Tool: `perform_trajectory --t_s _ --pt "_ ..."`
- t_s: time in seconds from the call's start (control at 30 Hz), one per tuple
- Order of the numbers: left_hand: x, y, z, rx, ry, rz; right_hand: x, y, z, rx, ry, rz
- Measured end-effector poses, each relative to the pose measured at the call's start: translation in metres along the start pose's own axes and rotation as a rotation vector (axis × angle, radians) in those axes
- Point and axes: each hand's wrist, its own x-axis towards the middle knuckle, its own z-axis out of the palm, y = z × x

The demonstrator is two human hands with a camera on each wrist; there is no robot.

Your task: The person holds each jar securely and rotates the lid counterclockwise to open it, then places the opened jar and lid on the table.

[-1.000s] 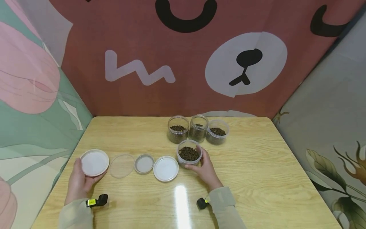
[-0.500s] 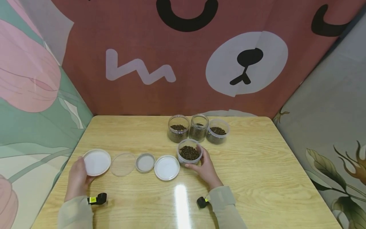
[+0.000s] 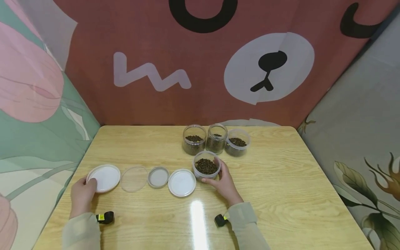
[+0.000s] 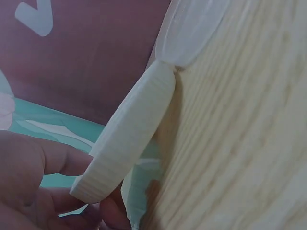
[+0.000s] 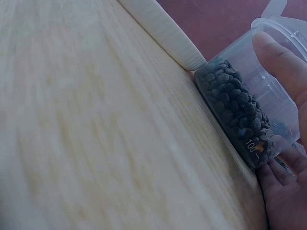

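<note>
My left hand [image 3: 82, 194] pinches a round white lid [image 3: 106, 178] by its near-left rim, thumb on top and fingers beneath. In the left wrist view, the ridged side of that lid [image 4: 132, 129] slants, its far edge down by the table and its held edge raised. My right hand [image 3: 225, 184] grips the side of a clear plastic tub [image 5: 240, 100], which stands on the table partly filled with dark brown pellets [image 3: 206, 166]. Between the hands lie a clear disc-like lid [image 3: 134, 179], a small grey lid [image 3: 158, 177] and another white lid [image 3: 182, 183], in a row.
Behind the tub stand a wide clear jar [image 3: 194, 147], a narrower jar [image 3: 216, 144] and a low tub [image 3: 236, 149], each with dark pellets. A printed cloth wall [image 3: 206, 104] rises at the back edge of the wooden table [image 3: 281, 180].
My left hand has turned over the white lid's rim, its thumb moving onto the top, and the lid's tilt has changed. The right hand and its tub have stayed put.
</note>
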Motion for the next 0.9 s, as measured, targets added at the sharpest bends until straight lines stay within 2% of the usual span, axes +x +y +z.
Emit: perform_trajectory --t_s 0.3,0.6,0.9 --pt "0.0015 -0.0019 0.0000 0.114 0.024 0.029 0.0010 0.0000 -0.0007 0.008 -0.008 -0.001" --pt "0.0032 -0.0054 0.0026 0.200 0.010 0.075 0.0001 -0.0001 0.0003 0.005 -0.003 0.008" --pt "0.0005 -0.0019 0.0068 0.205 0.026 0.074 -0.0013 -0.0024 0.0001 0.005 -0.003 0.012"
